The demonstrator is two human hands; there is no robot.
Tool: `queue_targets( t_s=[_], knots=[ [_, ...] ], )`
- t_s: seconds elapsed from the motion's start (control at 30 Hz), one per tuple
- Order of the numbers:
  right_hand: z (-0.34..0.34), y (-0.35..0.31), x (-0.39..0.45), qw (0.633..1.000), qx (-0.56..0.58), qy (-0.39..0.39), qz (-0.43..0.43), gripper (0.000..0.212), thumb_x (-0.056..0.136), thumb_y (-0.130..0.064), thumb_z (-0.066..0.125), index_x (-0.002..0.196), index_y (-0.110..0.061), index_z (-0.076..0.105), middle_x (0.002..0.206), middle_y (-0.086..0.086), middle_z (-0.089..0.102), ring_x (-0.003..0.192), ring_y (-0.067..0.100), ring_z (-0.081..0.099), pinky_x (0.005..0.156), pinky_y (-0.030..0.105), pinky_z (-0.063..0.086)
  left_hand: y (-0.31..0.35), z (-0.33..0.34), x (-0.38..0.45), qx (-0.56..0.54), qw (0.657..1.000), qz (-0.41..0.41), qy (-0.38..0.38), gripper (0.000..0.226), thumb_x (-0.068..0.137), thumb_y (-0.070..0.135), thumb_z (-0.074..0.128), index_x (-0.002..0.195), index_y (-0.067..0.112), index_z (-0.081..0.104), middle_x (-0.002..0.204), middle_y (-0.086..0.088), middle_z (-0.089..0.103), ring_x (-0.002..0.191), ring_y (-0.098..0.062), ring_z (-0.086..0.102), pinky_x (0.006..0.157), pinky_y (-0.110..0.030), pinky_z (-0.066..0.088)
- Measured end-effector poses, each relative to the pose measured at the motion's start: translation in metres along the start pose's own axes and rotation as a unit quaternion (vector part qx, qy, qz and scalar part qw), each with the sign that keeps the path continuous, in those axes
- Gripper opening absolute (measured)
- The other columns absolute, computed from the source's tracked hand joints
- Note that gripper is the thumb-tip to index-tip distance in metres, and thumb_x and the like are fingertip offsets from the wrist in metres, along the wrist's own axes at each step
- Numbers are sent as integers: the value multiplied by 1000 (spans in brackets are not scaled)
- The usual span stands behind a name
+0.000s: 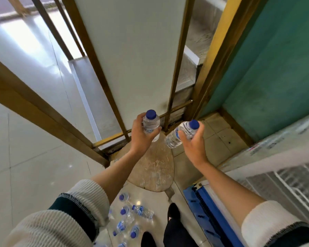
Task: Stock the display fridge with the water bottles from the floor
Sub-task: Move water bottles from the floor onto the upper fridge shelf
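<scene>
From the head camera, the left hand [141, 135] wraps its fingers [154, 132] around a water bottle [151, 124] held near upright, blue cap toward the camera. The right hand [193, 139] grips a second bottle [181, 134] that is tilted, cap up and to the right, base down-left. Both hang above a round wooden stool [153, 168]. More bottles [130, 218] lie scattered on the tiled floor [34, 166] (some upright, some on their sides). The fridge's wire shelf [292, 186] shows at lower right.
</scene>
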State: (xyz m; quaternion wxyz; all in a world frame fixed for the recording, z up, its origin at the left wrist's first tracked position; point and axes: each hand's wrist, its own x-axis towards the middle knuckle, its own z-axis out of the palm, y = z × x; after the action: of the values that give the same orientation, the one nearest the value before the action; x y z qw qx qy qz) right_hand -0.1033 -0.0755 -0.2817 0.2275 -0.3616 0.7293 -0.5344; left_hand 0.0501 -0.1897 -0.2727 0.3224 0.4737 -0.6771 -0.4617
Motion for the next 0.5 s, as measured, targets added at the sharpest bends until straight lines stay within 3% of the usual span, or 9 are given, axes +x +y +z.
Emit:
queue_targets(
  t_s=[0.13,0.3,0.37,0.5],
  knots=[
    [-41,-63,-21,998,-6,6,-63,61,87,-33,66,134,-14,32,119,0,54,102,13,63,77,22,57,67,-16,-19,-21,996,80,-12,68,76,32,81,131,31,42,129,3,54,116,-15,56,100,-38,50],
    [-104,-144,-51,987,-5,55,-149,59,84,-42,67,127,-17,36,112,-2,56,98,11,63,81,25,55,167,-28,-44,-56,975,207,-61,64,77,26,81,131,14,50,123,0,61,110,-12,60,92,-21,52],
    [-136,-177,-65,980,-9,89,-176,59,84,-45,67,128,-19,36,110,-8,57,98,10,62,83,27,54,210,-29,-55,-61,960,261,-77,60,77,28,81,128,17,52,120,4,63,108,-9,61,92,-25,53],
    [-203,-234,-97,963,-36,159,-213,53,88,-32,68,129,-23,36,106,-15,59,93,5,63,80,27,52,282,-17,-79,-94,927,344,-112,61,76,27,82,129,13,53,116,3,66,105,-10,64,89,-30,56]
  ],
)
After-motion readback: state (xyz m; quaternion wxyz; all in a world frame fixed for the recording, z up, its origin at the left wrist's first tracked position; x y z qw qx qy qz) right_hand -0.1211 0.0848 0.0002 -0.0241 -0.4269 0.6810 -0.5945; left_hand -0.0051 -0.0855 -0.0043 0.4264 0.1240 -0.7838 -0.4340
